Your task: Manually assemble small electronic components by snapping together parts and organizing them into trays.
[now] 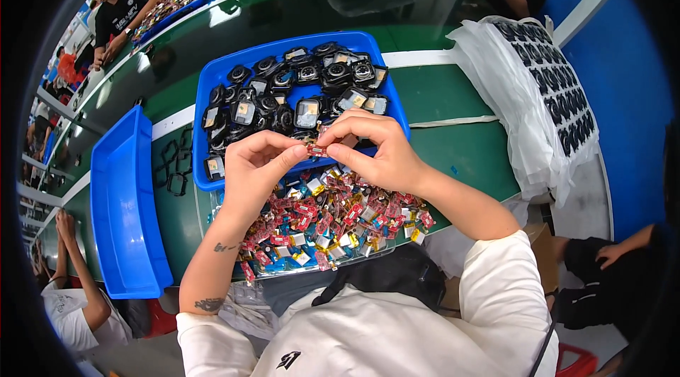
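Tray at left: empty blue tray on the green table.
Left hand: thumb and forefinger pinching the small red part.
Part: level between both hands, long axis left-right, above the red-and-gold heap.
Right hand: fingertips pinching its other end, equally near.

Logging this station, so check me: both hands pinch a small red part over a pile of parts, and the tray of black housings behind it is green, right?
Not quite. The head view shows the tray of black housings is blue, not green; green is the table. The rest holds: left hand and right hand pinch a small red part over the pile.
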The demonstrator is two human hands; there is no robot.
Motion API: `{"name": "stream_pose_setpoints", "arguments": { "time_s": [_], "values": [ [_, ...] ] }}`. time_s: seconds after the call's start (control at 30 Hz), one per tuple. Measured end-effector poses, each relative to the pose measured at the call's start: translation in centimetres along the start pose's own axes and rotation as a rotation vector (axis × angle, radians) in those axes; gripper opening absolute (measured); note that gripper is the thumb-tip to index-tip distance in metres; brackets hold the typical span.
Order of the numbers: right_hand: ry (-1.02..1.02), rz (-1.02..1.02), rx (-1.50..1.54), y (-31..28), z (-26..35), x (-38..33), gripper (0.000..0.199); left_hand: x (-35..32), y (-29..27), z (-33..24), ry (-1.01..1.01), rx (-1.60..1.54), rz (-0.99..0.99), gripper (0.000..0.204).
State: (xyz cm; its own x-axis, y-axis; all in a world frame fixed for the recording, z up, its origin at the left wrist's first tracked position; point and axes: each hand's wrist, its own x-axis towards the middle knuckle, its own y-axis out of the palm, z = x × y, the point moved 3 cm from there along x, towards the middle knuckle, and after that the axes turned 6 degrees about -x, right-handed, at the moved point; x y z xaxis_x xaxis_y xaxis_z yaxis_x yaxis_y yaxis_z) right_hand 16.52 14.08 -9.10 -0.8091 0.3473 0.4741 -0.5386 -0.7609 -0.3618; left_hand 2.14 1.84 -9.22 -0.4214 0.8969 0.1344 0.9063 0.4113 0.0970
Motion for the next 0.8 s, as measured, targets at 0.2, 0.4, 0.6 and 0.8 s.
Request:
{"name": "stream_pose_setpoints", "arguments": {
  "time_s": [0.2, 0.4, 0.6, 0.8],
  "values": [
    [-0.05, 0.046, -0.035, 0.2, -0.1, 0.0, 0.01, -0.1, -0.3, 0.1, -0.086, 0.004, 0.017, 0.008],
    [0.185, 0.044, 0.363, 0.5, -1.0, -0.7, 0.014, -1.5, 2.3, -2.6, 0.634, 0.714, 0.078, 0.031],
    [0.255, 0.11, 0.374, 0.8, -0.3, -0.6, 0.018, -1.6, 2.3, -2.6, 0.656, 0.713, 0.011, 0.018],
    [0.081, 0.012, -0.041, 0.1, -0.3, -0.2, 0.011, -1.2, 1.5, -1.8, 0.449, 0.486, -0.075, 0.008]
  ]
}}
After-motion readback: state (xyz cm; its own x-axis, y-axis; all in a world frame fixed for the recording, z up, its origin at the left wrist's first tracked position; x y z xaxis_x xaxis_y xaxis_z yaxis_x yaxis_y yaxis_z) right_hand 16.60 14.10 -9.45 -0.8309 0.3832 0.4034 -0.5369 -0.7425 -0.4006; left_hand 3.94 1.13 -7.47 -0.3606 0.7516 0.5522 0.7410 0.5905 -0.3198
